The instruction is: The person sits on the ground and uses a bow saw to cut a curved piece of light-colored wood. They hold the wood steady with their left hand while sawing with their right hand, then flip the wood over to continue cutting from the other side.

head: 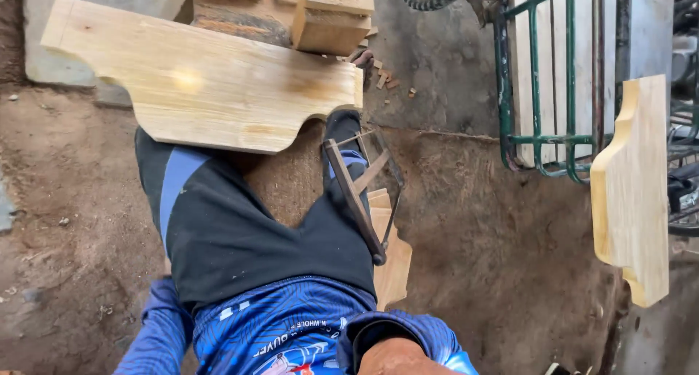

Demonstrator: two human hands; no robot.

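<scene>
Head view looks straight down the person's body: blue patterned shirt, black shorts with a blue stripe, legs stretched forward over sawdust-covered ground.

Left arm (156, 331) in a blue sleeve hangs at lower left; its hand is out of view. Right arm (397, 349) shows as a bent forearm at the bottom edge, sleeve pushed up; the hand is cut off by the frame. Cannot tell how either set of fingers stands or whether they hold anything.

A cut wooden board (200, 80) with a curved profile lies across the left thigh, its far end toward stacked wood blocks (320, 14).

A wooden frame saw (360, 193) leans by the right leg, over a smaller board (389, 255) on the ground.

Another shaped board (633, 189) stands upright at right, near a green metal rack (542, 138).
</scene>
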